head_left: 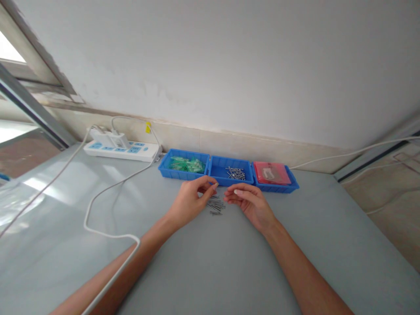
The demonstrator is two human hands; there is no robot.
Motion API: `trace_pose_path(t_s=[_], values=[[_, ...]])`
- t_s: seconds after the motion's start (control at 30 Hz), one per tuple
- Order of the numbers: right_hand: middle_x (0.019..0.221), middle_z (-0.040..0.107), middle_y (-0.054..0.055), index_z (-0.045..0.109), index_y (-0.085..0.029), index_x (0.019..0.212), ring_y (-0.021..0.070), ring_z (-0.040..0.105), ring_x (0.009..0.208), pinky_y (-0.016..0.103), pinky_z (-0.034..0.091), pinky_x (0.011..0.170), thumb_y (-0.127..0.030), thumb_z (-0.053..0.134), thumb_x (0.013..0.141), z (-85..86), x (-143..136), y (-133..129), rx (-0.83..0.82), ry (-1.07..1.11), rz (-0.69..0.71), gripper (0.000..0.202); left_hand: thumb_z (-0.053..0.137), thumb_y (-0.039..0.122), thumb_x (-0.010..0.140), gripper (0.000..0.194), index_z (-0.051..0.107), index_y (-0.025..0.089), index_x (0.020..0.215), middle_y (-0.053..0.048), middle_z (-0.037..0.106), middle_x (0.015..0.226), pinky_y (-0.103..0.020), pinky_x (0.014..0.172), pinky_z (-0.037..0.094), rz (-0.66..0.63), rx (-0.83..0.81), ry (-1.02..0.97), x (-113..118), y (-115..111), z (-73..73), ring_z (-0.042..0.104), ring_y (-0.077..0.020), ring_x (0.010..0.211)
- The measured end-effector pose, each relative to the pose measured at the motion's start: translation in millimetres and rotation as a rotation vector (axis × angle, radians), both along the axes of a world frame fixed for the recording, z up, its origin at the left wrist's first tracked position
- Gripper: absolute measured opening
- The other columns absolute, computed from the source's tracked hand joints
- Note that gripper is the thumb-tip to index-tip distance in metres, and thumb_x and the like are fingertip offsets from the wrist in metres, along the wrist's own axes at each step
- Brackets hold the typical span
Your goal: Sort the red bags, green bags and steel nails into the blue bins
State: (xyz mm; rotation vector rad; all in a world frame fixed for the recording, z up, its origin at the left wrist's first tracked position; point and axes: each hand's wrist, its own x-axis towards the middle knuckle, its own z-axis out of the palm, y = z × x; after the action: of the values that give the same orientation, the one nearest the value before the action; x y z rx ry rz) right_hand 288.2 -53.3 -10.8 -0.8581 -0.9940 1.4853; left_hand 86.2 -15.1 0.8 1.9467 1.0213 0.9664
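A small pile of screws or nails (215, 206) lies on the grey table between my hands. My left hand (193, 199) is over the pile's left side, thumb and index finger pinched together; what is between the tips, if anything, is too small to make out. On the other side, my right hand (254, 203) is loosely curved with its fingers a little apart, and no object shows in it. Just beyond the hands, the middle blue bin (215, 168) holds more metal screws or nails (236, 173).
The left blue bin (164, 171) contains green plastic packets (187, 164); red bags (271, 173) fill the right blue bin (294, 183). A white power strip (144, 152) with plugged-in chargers stands by the wall. Its white cable (108, 235) crosses the table and passes over my left forearm.
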Motion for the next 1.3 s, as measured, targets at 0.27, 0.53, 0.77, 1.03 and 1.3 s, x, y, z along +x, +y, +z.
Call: trace_pose_path(t_s=[0.27, 0.53, 0.77, 1.03, 1.3], values=[[0.088, 0.075, 0.006, 0.075, -0.021, 0.093, 0.0196, 0.067, 0.076, 0.034, 0.055, 0.075, -0.019, 0.069, 0.082, -10.8, 4, -1, 0.430, -0.976, -0.247, 0.012, 0.054, 0.025, 0.096, 0.021, 0.073, 0.019, 0.106, -0.006, 0.074, 0.096, -0.029, 0.076, 0.055, 0.022, 0.269, 0.403, -8, 3, -3.7, 0.069, -0.0191, 0.083], [0.088, 0.074, 0.006, 0.072, -0.021, 0.104, 0.0213, 0.069, 0.081, 0.035, 0.057, 0.080, -0.010, 0.062, 0.089, -18.8, 3, 1, 0.574, -1.219, -0.203, 0.021, 0.059, 0.023, 0.095, 0.019, 0.075, 0.018, 0.104, -0.009, 0.072, 0.105, -0.038, 0.092, 0.056, -0.062, 0.322, 0.579, -11, 5, -9.3, 0.066, -0.0263, 0.103], [0.089, 0.076, 0.003, 0.069, -0.022, 0.100, 0.0179, 0.073, 0.077, 0.032, 0.060, 0.080, -0.020, 0.064, 0.093, -8.0, 3, -2, 0.614, -0.995, -0.505, 0.009, 0.052, 0.025, 0.100, 0.025, 0.072, 0.017, 0.113, -0.010, 0.069, 0.109, -0.041, 0.093, 0.054, -0.088, 0.393, 0.596, -11, 6, -9.2, 0.064, -0.0268, 0.104], [0.107, 0.077, 0.009, 0.070, -0.020, 0.103, 0.0220, 0.076, 0.095, 0.036, 0.063, 0.086, -0.026, 0.063, 0.094, -2.3, 4, 1, 0.530, -0.747, -0.776, 0.013, 0.046, 0.022, 0.102, 0.032, 0.070, 0.016, 0.122, -0.013, 0.066, 0.110, -0.043, 0.093, 0.054, -0.111, 0.448, 0.631, -11, 8, -14.1, 0.062, -0.0273, 0.104], [0.094, 0.076, 0.005, 0.069, -0.022, 0.103, 0.0189, 0.074, 0.083, 0.035, 0.060, 0.083, -0.018, 0.060, 0.093, 4.5, 1, -6, 0.621, -0.876, -0.673, 0.014, 0.049, 0.020, 0.101, 0.021, 0.070, 0.017, 0.104, -0.009, 0.065, 0.103, -0.037, 0.091, 0.052, -0.096, 0.296, 0.592, -14, 12, -12.8, 0.061, -0.0247, 0.102]])
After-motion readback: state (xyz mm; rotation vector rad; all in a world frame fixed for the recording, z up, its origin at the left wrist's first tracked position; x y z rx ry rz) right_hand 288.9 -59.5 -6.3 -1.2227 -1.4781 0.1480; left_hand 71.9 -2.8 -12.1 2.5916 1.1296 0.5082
